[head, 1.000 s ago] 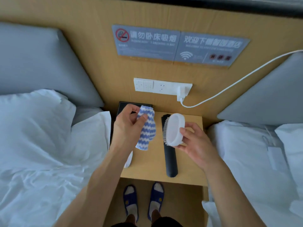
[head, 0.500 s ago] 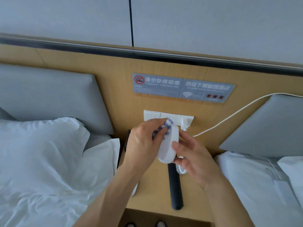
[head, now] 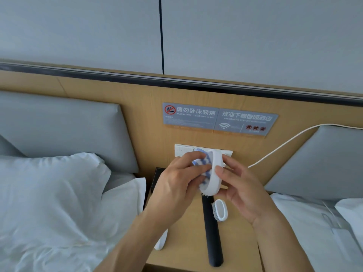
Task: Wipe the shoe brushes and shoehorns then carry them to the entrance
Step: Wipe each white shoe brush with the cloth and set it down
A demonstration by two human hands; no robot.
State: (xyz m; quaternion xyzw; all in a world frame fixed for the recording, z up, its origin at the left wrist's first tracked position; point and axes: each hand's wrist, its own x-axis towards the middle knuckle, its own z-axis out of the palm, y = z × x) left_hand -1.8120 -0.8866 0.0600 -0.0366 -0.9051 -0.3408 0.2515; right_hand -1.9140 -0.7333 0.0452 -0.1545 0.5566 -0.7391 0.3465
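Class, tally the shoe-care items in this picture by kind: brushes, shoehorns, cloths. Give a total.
Brushes: 2, the held brush and the small brush.
Shoehorns: 2, the black shoehorn and the white shoehorn.
Cloths: 1, the striped cloth.
Total: 5.

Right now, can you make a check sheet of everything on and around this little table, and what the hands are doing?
Surface: wooden bedside table between two beds.
Job's things: white shoe brush held up above the table; blue and white cloth pressed against it; second small white brush lying on the table; long black shoehorn lying beside it; white shoehorn partly hidden under the left forearm.
Clutter: dark box at the table's back left corner.
Hands: left hand grips the cloth; right hand holds the brush.
Cables: white cable running right from the wall socket panel.
Surroundings: white pillow, grey headboard pads, no-smoking sign.
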